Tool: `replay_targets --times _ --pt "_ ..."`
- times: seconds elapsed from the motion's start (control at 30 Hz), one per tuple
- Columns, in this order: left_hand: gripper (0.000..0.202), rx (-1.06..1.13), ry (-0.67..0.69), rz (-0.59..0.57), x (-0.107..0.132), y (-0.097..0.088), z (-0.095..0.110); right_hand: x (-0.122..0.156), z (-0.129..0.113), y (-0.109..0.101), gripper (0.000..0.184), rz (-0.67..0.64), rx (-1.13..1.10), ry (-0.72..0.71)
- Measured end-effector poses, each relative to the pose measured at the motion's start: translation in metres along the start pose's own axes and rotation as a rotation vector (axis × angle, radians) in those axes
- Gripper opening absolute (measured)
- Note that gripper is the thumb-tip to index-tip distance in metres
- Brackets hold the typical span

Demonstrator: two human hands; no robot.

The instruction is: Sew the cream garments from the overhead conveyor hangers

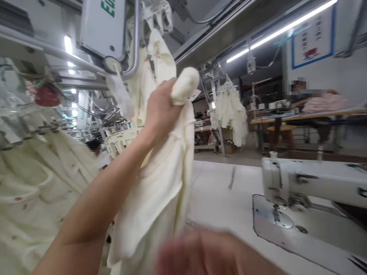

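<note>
My left hand (pixel 160 110) is raised in front of me and grips the bunched top of a cream fabric garment (pixel 163 183), which hangs down from my fist. The garment's upper part reaches a white plastic hanger clip (pixel 157 15) on an overhead rail. My right hand (pixel 209 254) is low at the bottom edge, blurred, just below and right of the hanging cloth; whether it touches the cloth or holds anything I cannot tell.
A white sewing machine (pixel 309 181) stands on the white table (pixel 223 198) at right. More cream garments (pixel 31 198) hang at left, and others (pixel 231 110) on a far rack. A person (pixel 301 93) sits at a far table at the back right.
</note>
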State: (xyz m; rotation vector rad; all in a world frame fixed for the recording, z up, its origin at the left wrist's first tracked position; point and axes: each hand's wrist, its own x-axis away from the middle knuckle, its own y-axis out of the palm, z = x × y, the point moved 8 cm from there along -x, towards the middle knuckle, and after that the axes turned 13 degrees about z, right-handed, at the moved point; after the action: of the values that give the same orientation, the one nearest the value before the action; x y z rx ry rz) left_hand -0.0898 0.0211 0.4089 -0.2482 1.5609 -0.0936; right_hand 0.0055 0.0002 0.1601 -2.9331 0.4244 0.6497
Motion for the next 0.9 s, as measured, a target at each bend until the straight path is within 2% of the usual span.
replay_targets --times 0.03,0.1,0.17,0.2,0.27,0.33,0.4,0.47,0.53,0.6,0.63,0.7,0.77,0.83,0.9 --pt "0.012 -0.021 0.054 -0.074 -0.001 0.020 0.019 -0.016 -0.012 -0.008 0.048 0.089 -0.109 -0.004" --pt "0.011 -0.064 0.114 -0.192 0.002 0.046 0.050 -0.045 -0.027 -0.040 0.046 0.432 -0.223 -0.055" --pt "0.020 -0.127 0.134 -0.273 0.009 0.054 0.069 -0.061 -0.027 -0.069 0.046 0.685 -0.192 -0.073" --pt "0.026 -0.164 0.137 -0.306 0.011 0.051 0.073 -0.064 -0.024 -0.080 0.046 0.751 -0.165 -0.079" --pt "0.039 -0.239 0.136 -0.332 0.015 0.037 0.071 -0.063 -0.017 -0.092 0.043 0.721 -0.184 -0.078" --pt "0.046 -0.263 0.122 -0.308 0.020 0.014 0.055 -0.053 -0.006 -0.094 0.034 0.544 -0.334 -0.007" --pt "0.045 -0.224 0.065 -0.301 0.037 -0.002 0.028 -0.032 0.006 -0.095 0.028 0.382 -0.520 0.136" --pt "0.048 -0.205 -0.055 -0.397 0.078 0.003 -0.009 -0.008 0.023 -0.099 0.027 0.342 -0.593 0.269" --pt "0.061 -0.278 -0.206 -0.521 0.142 0.023 -0.044 0.011 0.046 -0.106 0.028 0.397 -0.491 0.321" --pt "0.056 -0.200 -0.235 -0.603 0.212 0.055 -0.051 0.026 0.074 -0.112 0.030 0.489 -0.294 0.322" --pt "0.051 -0.098 -0.238 -0.627 0.243 0.072 -0.045 0.032 0.088 -0.115 0.031 0.537 -0.197 0.313" --pt "0.041 0.208 -0.362 -0.776 0.300 0.107 -0.024 0.043 0.112 -0.117 0.032 0.612 -0.061 0.310" --pt "0.032 0.492 -0.537 -0.951 0.337 0.133 0.005 0.054 0.128 -0.119 0.033 0.663 -0.021 0.340" --pt "0.026 0.646 -0.705 -1.063 0.351 0.147 0.029 0.067 0.135 -0.125 0.035 0.717 -0.037 0.394" --pt "0.024 0.669 -0.792 -1.062 0.348 0.153 0.042 0.081 0.133 -0.134 0.034 0.761 -0.040 0.443"
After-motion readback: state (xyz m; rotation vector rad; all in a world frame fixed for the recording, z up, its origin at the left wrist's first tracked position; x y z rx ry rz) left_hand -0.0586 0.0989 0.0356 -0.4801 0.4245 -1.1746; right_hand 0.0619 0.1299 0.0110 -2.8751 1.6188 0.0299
